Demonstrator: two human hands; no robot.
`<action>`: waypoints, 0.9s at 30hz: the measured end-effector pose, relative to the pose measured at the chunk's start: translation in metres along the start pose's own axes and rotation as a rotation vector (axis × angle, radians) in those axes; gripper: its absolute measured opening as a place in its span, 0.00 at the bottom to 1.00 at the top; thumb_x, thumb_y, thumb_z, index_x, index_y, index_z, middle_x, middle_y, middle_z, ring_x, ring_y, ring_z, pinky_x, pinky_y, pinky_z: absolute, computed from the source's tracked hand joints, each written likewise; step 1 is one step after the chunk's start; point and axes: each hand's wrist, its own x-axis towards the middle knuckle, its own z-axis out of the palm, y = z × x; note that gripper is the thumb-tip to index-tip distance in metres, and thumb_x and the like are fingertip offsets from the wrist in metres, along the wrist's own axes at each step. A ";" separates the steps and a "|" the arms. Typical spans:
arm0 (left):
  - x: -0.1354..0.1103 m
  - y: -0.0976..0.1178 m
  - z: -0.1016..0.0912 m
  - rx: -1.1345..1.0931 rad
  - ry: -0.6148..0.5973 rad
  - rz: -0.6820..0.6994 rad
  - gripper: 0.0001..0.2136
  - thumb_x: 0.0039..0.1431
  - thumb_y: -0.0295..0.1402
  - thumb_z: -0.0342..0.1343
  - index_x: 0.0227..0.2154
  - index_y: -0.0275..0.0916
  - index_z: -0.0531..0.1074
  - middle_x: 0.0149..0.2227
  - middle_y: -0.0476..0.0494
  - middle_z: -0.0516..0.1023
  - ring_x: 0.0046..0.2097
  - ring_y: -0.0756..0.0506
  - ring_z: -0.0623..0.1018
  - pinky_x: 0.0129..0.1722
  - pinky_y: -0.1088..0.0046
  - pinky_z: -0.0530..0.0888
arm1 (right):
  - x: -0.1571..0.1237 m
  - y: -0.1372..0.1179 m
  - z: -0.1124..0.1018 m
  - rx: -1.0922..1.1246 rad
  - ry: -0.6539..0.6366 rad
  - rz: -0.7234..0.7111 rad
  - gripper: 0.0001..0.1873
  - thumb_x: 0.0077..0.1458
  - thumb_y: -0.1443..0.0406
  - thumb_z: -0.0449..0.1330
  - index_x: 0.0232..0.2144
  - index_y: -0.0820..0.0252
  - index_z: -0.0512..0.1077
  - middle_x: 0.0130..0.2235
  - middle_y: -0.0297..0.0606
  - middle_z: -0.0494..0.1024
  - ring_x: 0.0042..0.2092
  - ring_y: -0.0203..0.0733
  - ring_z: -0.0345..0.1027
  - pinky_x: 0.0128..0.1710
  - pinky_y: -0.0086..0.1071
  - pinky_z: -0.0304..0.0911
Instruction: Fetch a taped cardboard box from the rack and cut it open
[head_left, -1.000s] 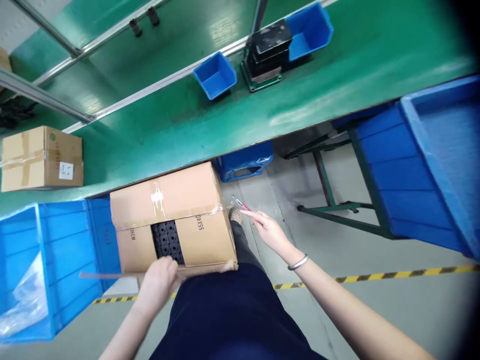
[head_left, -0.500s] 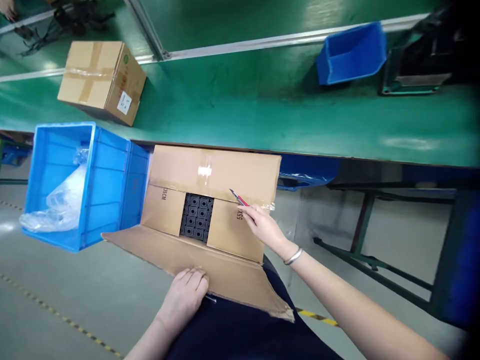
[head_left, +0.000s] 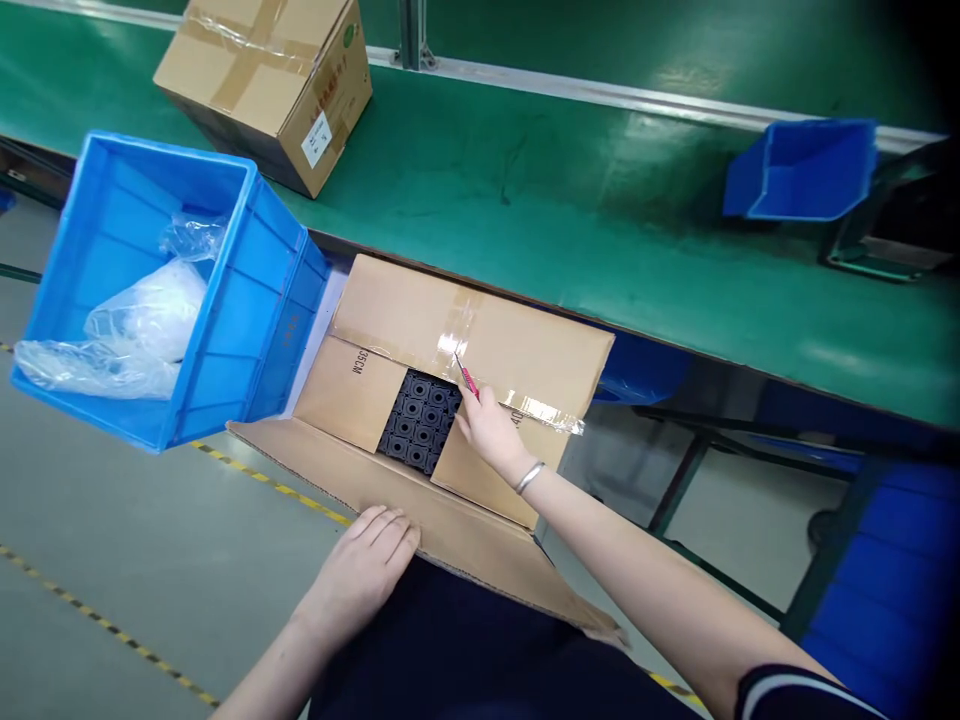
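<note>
In front of me a cardboard box [head_left: 337, 395] has its long flaps folded outward, and the short inner flaps still partly cover the top. Black parts with round holes [head_left: 420, 420] show in rows through the gap. My right hand [head_left: 491, 432] is closed round a slim red utility knife [head_left: 468, 380], its blade pointing up and left over the far flap [head_left: 525, 345]. Cut tape [head_left: 547, 410] clings along that flap's inner edge. My left hand [head_left: 375, 550] grips the outer edge of the near flap [head_left: 457, 545], the thumb out of sight.
Left of the box, a tilted blue crate [head_left: 292, 310] holds clear plastic bags [head_left: 142, 320]. A taped carton [head_left: 262, 90] and a small blue bin [head_left: 814, 170] stand on the green workbench [head_left: 540, 200]. Below it on the right is a dark metal frame [head_left: 679, 485].
My right hand and the knife have moved left along the far flap, towards its middle. My left hand keeps hold of the near flap. The camera view has turned and shifted.
</note>
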 end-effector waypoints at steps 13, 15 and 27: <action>0.001 -0.005 0.009 -0.002 0.071 0.091 0.17 0.66 0.25 0.42 0.54 0.36 0.67 0.50 0.43 0.76 0.55 0.46 0.71 0.63 0.66 0.57 | 0.007 -0.016 0.027 -0.141 0.057 0.109 0.39 0.58 0.66 0.54 0.66 0.77 0.44 0.43 0.55 0.64 0.42 0.52 0.63 0.40 0.40 0.67; 0.001 -0.006 0.010 0.015 0.077 0.111 0.17 0.66 0.25 0.43 0.55 0.35 0.67 0.50 0.42 0.76 0.55 0.46 0.71 0.63 0.66 0.57 | 0.009 -0.019 0.026 -0.138 0.044 0.134 0.39 0.55 0.72 0.52 0.66 0.78 0.44 0.43 0.55 0.63 0.41 0.51 0.63 0.40 0.41 0.67; 0.011 -0.012 0.005 -0.017 0.080 0.156 0.17 0.66 0.25 0.43 0.55 0.34 0.67 0.49 0.44 0.76 0.53 0.46 0.72 0.63 0.67 0.58 | 0.002 -0.016 0.004 0.023 0.039 0.163 0.47 0.46 0.75 0.54 0.67 0.75 0.40 0.47 0.55 0.59 0.46 0.52 0.63 0.42 0.40 0.70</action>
